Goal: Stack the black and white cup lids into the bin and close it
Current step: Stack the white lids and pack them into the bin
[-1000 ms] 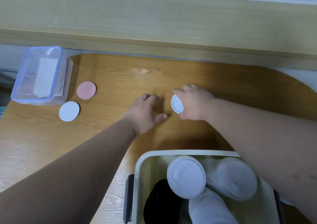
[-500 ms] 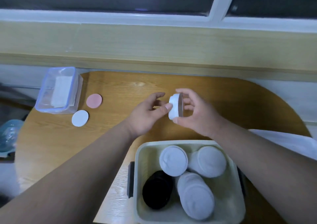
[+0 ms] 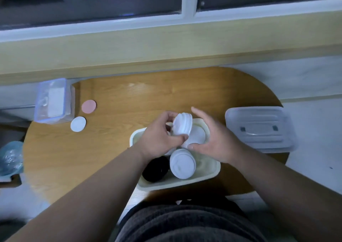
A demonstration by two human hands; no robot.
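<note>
**White lids heading into the bin, one hand carrying, one hand guiding**

The left hand (image 3: pixel 159 136) is gripping a short stack of white ribbed plastic cup lids (image 3: pixel 182 126). Its fingers (image 3: pixel 167 116) are curling over the rim and its thumb is pressing from below, tilting the stack above the twelve o'clock end of the cream rectangular plastic bin (image 3: pixel 216 169). The right hand (image 3: pixel 214 141) is standing open at the stack's three o'clock, fingers straight and holding nothing. Its thumb tip seems to be brushing a lid edge, probably serving as a guide wall.

Inside the bin, a pile of black round lids (image 3: pixel 156 169) is lying at seven o'clock. A white lid column (image 3: pixel 182 164) is standing just beside it, with another white pile (image 3: pixel 197 136) under the hands, so the colours are being kept apart. The clear plastic bin cover (image 3: pixel 259 128) is waiting on the wooden counter (image 3: pixel 129 101) at three o'clock, near for closing.
</note>
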